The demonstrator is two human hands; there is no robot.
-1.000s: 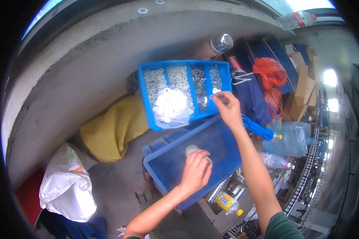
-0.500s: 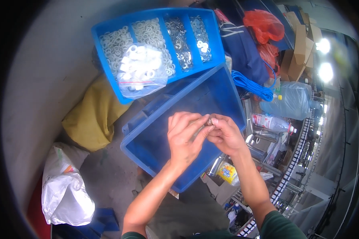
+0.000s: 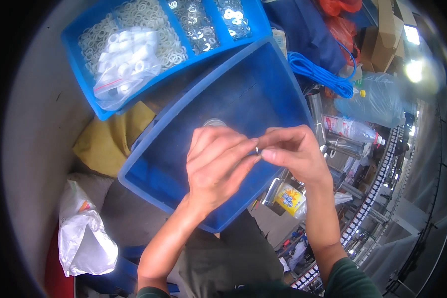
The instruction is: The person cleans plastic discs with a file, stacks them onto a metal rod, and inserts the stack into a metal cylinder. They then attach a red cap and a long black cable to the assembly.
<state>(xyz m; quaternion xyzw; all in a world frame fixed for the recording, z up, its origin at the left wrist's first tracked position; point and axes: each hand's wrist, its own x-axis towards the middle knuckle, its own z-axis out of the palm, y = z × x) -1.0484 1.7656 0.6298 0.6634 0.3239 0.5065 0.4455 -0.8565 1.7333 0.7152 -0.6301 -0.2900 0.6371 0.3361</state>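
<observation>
Fingers [image 3: 243, 149] of your left hand [image 3: 216, 166] and right hand [image 3: 293, 154] pinch together on a tiny metal piece [image 3: 257, 150], mostly hidden, above the blue bin [image 3: 184, 144]. Beyond it, a clear bag of white rings [image 3: 124, 64] lies in the divided blue tray [image 3: 84, 30]; a yellow-labelled bottle [image 3: 289, 197] sits below.

Glossy blue plastic bin [image 3: 169, 174], shiny metal washers [image 3: 196, 22], and perhaps a crinkly plastic bag [image 3: 84, 238]

We had a yellow cloth [image 3: 109, 141] bunched left of the bins, a white plastic bag [image 3: 84, 238] lower down, a coiled blue cord [image 3: 320, 74] and clear plastic bottles [image 3: 377, 102] off right.
</observation>
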